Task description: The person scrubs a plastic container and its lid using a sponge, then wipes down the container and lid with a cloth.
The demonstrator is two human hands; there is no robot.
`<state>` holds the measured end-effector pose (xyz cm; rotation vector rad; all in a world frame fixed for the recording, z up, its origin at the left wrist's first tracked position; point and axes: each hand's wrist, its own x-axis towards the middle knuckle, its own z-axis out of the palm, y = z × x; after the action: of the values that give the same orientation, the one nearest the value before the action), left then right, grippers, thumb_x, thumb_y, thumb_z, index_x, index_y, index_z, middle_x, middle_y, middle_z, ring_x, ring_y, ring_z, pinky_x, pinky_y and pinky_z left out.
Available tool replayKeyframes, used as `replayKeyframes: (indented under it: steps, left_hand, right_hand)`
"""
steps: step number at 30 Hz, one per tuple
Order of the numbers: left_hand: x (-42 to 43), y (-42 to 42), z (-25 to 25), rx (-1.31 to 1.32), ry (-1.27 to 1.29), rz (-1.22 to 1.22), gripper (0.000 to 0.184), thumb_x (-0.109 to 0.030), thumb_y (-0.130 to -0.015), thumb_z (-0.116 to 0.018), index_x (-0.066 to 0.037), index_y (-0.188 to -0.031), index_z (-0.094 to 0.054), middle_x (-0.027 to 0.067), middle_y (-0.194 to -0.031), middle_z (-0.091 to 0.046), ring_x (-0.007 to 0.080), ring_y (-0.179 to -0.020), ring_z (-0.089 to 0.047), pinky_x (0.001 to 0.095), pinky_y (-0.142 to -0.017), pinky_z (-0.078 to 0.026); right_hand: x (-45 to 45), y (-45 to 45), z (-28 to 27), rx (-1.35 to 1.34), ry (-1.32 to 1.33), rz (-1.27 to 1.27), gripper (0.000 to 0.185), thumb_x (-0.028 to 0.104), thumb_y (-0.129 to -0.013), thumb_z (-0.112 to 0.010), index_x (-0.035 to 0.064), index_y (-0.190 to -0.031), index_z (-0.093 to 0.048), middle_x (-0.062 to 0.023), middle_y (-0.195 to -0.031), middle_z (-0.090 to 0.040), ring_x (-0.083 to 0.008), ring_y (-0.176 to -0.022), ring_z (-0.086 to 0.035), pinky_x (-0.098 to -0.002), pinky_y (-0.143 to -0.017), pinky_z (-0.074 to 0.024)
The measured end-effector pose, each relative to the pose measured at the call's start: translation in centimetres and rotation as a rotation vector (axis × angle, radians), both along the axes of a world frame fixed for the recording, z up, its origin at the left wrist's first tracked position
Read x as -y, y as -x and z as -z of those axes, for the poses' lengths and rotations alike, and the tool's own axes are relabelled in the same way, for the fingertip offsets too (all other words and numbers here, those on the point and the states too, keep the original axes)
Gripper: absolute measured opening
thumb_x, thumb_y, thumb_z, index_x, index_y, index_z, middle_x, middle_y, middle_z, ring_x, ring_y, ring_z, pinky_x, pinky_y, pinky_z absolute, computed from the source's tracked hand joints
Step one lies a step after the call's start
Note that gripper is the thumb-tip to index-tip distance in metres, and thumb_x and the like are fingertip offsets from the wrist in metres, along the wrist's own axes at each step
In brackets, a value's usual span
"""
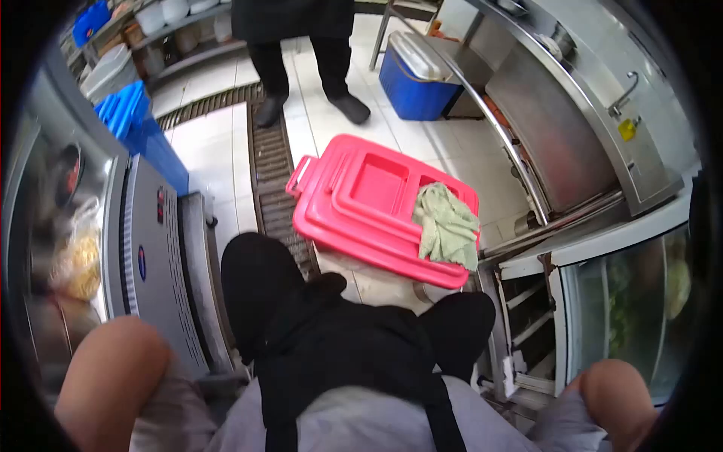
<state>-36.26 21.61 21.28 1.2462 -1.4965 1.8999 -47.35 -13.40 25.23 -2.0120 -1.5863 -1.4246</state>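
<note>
Both my arms hang at my sides with bent elbows, and neither my left hand nor my right hand shows. In front of my knees a red plastic box with a lid [376, 184] stands on the tiled floor. A crumpled light green cloth [444, 222] lies on the right part of its lid. The box handle sticks out at its left end. My black apron [339, 343] covers my lap and legs.
A person in black [301, 71] stands beyond the box. A blue cooler [414, 83] and steel counter [557, 120] are at the right, above a glass-fronted fridge [633, 301]. At left are a grey appliance [162, 264], a blue bin [154, 143] and shelves [196, 56]. A floor grate [269, 166] runs left of the box.
</note>
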Motion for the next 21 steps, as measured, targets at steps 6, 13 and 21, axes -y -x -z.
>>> replayKeyframes:
  steps: [6,13,21]
  left_hand:
    - [-1.8,-6.5,9.3,-0.492,0.352,0.659,0.032,-0.042,-0.095,-0.052,-0.022,-0.118,-0.063,0.0015,-0.118,-0.065,0.0188,-0.108,-0.058,0.0410,-0.092,-0.043]
    - [9.0,-22.4,39.0,-2.334,1.359,0.986,0.019,-0.014,-0.091,-0.050,-0.002,-0.101,-0.060,0.0119,-0.089,-0.063,0.0253,-0.083,-0.062,0.0395,-0.081,-0.053]
    - [7.9,-28.5,41.5,-2.510,1.246,0.618,0.025,-0.011,-0.086,-0.058,0.007,-0.103,-0.062,0.0137,-0.086,-0.065,0.0202,-0.071,-0.062,0.0354,-0.064,-0.051]
  right_hand:
    - [5.1,-8.1,10.2,-0.060,-0.702,-0.115,0.020,0.013,-0.091,-0.049,-0.0034,-0.101,-0.056,-0.0174,-0.104,-0.061,-0.0251,-0.090,-0.062,-0.0409,-0.086,-0.0500]
    - [4.5,-23.0,36.3,-0.701,0.005,1.085,0.026,0.017,-0.088,-0.063,0.0023,-0.110,-0.064,-0.0151,-0.106,-0.068,-0.0335,-0.111,-0.059,-0.0433,-0.099,-0.0413]
    - [2.5,-24.8,35.0,-1.042,-0.987,0.715,0.014,0.008,-0.096,-0.052,-0.0013,-0.097,-0.063,-0.0044,-0.091,-0.064,-0.0116,-0.086,-0.058,-0.0270,-0.079,-0.0460]
